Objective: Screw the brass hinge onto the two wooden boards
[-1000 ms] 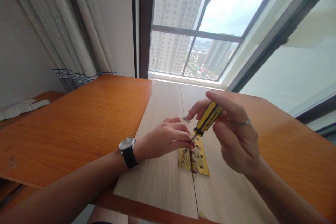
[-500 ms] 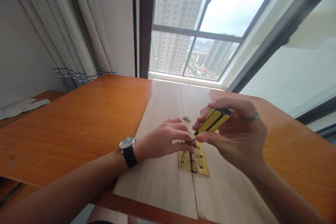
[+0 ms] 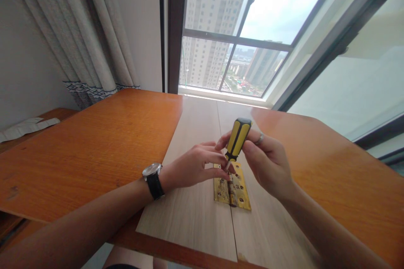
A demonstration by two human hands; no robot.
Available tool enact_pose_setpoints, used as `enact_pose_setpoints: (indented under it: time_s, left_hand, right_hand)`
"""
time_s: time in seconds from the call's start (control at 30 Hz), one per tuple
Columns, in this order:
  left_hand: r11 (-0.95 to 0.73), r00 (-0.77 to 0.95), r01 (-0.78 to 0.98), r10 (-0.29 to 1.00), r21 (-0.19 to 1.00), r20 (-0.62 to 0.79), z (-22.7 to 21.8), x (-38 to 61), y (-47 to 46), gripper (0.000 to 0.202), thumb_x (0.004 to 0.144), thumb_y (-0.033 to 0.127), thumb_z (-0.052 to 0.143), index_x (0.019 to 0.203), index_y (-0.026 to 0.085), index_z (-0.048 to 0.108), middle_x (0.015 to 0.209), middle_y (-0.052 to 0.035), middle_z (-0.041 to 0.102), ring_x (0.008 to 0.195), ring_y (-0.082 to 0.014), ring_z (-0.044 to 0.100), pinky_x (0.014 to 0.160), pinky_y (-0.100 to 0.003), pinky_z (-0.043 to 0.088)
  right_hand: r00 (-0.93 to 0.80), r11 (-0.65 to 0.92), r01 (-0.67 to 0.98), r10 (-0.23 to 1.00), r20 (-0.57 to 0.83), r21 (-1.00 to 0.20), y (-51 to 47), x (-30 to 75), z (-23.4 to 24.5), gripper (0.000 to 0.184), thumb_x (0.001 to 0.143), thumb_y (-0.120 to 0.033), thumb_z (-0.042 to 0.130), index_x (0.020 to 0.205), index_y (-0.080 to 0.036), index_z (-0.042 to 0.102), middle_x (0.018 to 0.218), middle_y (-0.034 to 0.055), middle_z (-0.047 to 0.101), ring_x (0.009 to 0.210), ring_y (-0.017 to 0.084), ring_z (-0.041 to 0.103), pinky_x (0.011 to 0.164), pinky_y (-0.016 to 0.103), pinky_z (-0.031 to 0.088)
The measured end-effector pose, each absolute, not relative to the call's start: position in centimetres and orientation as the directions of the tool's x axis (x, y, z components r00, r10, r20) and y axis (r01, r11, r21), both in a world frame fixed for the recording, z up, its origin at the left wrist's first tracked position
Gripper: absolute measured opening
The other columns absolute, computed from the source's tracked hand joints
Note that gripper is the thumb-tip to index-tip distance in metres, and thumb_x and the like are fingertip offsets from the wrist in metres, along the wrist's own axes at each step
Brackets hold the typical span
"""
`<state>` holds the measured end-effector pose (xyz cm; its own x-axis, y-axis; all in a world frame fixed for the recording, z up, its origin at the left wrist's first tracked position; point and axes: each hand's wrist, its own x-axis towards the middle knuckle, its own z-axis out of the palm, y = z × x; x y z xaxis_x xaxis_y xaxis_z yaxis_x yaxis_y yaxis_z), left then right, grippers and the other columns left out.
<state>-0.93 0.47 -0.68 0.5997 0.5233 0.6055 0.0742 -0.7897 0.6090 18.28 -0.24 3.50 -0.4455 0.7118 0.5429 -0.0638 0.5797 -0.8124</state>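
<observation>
Two hands work close together just above a brass hinge (image 3: 232, 187), low and right of centre in the frame. The right hand (image 3: 265, 162), with a ring (image 3: 259, 138) on one finger, closes firmly around a yellow-and-black screwdriver (image 3: 237, 138), holding it tilted slightly from upright with its tip pointing down towards the hinge. The left hand (image 3: 192, 167), with a black-strapped wristwatch (image 3: 152, 175) at its wrist, pinches almost shut at the screwdriver's tip; anything small between its fingers is hidden. The hinge lies flat across the seam between two pale wood-grain boards (image 3: 186, 206), and a long stretch of board runs from it to the near edge. Orange wood panels (image 3: 88, 155) flank both sides. Beyond the far edge, a window (image 3: 233, 29) fills the upper middle, with a curtain (image 3: 85, 29) at upper left.
</observation>
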Motion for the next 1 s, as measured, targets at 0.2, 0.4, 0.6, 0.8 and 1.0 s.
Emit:
enact_pose_setpoints:
  time_s: [0.2, 0.4, 0.6, 0.8, 1.0]
  left_hand:
    - [-0.765, 0.622, 0.070, 0.535, 0.640, 0.572, -0.77, -0.94, 0.51, 0.012, 0.094, 0.023, 0.070, 0.099, 0.017, 0.078, 0.109, -0.0084, 0.075, 0.111, -0.0198, 0.067, 0.101, -0.031, 0.052]
    - [-0.804, 0.647, 0.009, 0.458, 0.595, 0.609, -0.57, -1.00, 0.65, 0.013, 0.096, 0.020, 0.066, 0.100, 0.015, 0.077, 0.107, -0.0100, 0.076, 0.114, -0.0213, 0.065, 0.103, -0.033, 0.050]
    - [-0.802, 0.649, 0.071, 0.489, 0.593, 0.584, -0.46, -0.99, 0.44, 0.018, 0.093, 0.027, 0.072, 0.103, 0.013, 0.075, 0.105, -0.0103, 0.075, 0.105, -0.0211, 0.067, 0.100, -0.033, 0.050]
    - [-0.783, 0.644, -0.002, 0.474, 0.622, 0.600, -0.45, -0.76, 0.50, 0.012, 0.095, 0.016, 0.066, 0.094, 0.015, 0.078, 0.097, -0.0067, 0.077, 0.102, -0.0184, 0.068, 0.098, -0.031, 0.052]
    - [-0.734, 0.633, 0.030, 0.539, 0.679, 0.555, -0.26, -0.87, 0.27, 0.015, 0.097, 0.019, 0.065, 0.094, 0.016, 0.079, 0.098, -0.0074, 0.077, 0.101, -0.0191, 0.069, 0.097, -0.032, 0.054]
  right_hand:
    - [-0.524, 0.490, -0.109, 0.711, 0.469, -0.865, -0.10, 18.35, 3.59, 0.028, 0.105, -0.037, 0.050, 0.117, -0.028, 0.073, 0.104, 0.0023, 0.075, 0.098, 0.017, 0.069, 0.091, 0.030, 0.053]
    - [-0.575, 0.584, -0.066, 0.641, 0.509, -0.809, 0.02, 18.00, 3.93, 0.024, 0.101, -0.043, 0.055, 0.108, -0.028, 0.074, 0.098, 0.0026, 0.073, 0.088, 0.016, 0.068, 0.076, 0.028, 0.055]
    - [-0.436, 0.539, -0.113, 0.728, 0.529, -0.835, 0.26, 17.69, 3.50, 0.030, 0.080, -0.048, 0.082, 0.095, -0.024, 0.071, 0.092, 0.0014, 0.068, 0.092, 0.018, 0.065, 0.086, 0.029, 0.053]
    - [-0.513, 0.536, -0.094, 0.696, 0.502, -0.839, -0.10, 18.12, 3.81, 0.032, 0.093, -0.050, 0.066, 0.111, -0.026, 0.075, 0.104, 0.0051, 0.071, 0.102, 0.023, 0.064, 0.090, 0.034, 0.053]
    - [-0.695, 0.200, -0.298, 0.625, 0.356, -0.933, 0.29, 18.17, 4.34, 0.041, 0.095, -0.051, 0.055, 0.110, -0.021, 0.079, 0.109, 0.0078, 0.074, 0.102, 0.026, 0.067, 0.095, 0.039, 0.053]
